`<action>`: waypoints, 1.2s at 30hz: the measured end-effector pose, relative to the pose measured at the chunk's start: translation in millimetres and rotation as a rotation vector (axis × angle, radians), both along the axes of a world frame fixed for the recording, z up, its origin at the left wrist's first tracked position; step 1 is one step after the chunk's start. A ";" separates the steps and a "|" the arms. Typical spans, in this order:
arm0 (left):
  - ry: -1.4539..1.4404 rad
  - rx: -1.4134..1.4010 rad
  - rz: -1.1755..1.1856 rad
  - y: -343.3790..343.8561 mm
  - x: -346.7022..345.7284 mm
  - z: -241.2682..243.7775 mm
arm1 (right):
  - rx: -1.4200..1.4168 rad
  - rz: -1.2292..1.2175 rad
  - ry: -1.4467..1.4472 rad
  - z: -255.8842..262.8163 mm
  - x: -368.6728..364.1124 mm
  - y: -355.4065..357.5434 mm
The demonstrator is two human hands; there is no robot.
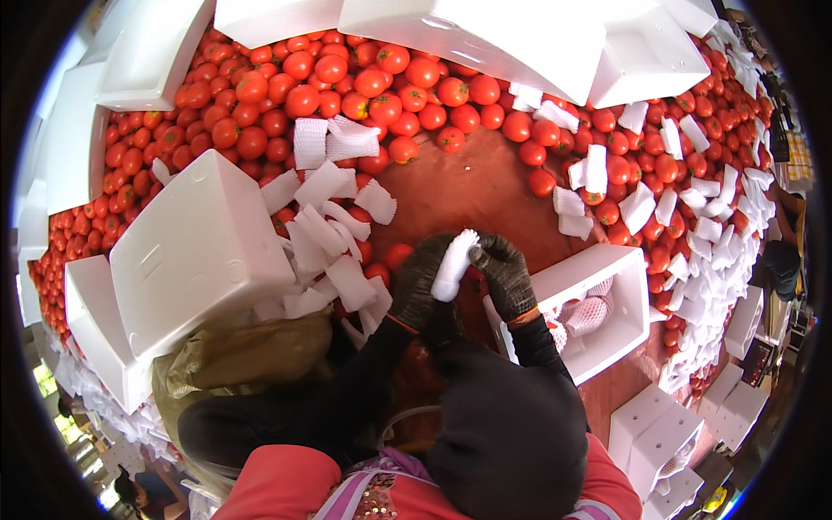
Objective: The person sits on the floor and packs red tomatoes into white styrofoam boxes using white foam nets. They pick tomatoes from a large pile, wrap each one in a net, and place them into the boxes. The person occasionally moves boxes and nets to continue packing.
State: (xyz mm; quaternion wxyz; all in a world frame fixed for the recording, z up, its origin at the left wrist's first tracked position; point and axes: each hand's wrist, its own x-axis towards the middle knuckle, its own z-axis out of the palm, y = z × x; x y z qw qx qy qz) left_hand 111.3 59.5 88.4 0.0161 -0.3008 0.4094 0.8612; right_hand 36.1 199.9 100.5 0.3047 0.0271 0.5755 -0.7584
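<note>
My left hand (419, 279), in a dark knit glove with an orange cuff, grips a white foam net sleeve (453, 263). My right hand (504, 266), gloved alike, pinches the sleeve's upper end. Whether anything is inside the sleeve cannot be told. Right of my right hand stands an open white foam box (640, 302) holding several tomatoes in foam nets (588, 312). Loose white foam sleeves (318, 237) lie in a heap to the left, over some tomatoes. Many bare red tomatoes (383, 107) are piled beyond my hands.
White foam boxes (201, 253) stand at the left, and more (487, 39) line the far side. Tomatoes and foam sleeves (702, 286) spread along the right. Stacked boxes (656, 442) are at lower right. A person (149, 494) is at lower left. Red sheeting (455, 175) covers the floor.
</note>
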 end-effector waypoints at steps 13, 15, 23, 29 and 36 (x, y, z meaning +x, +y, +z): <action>0.257 -0.128 0.060 -8.3 -22.5 -39.4 | -0.497 -0.029 -0.466 10.4 18.7 -2.6; 0.323 -0.326 -0.062 -9.6 -21.7 -43.0 | -0.518 0.030 -0.483 13.9 13.3 -1.8; 0.236 -1.751 -0.411 -50.5 -73.1 -56.9 | -0.155 -0.225 -0.040 11.1 1.0 -12.7; -0.696 -1.763 -0.474 -142.1 -90.6 -68.9 | -0.116 -0.222 -0.202 4.3 6.2 -5.2; -0.616 -1.550 -0.640 -128.8 -75.2 -57.2 | 0.118 -0.113 0.203 -30.9 16.9 -5.8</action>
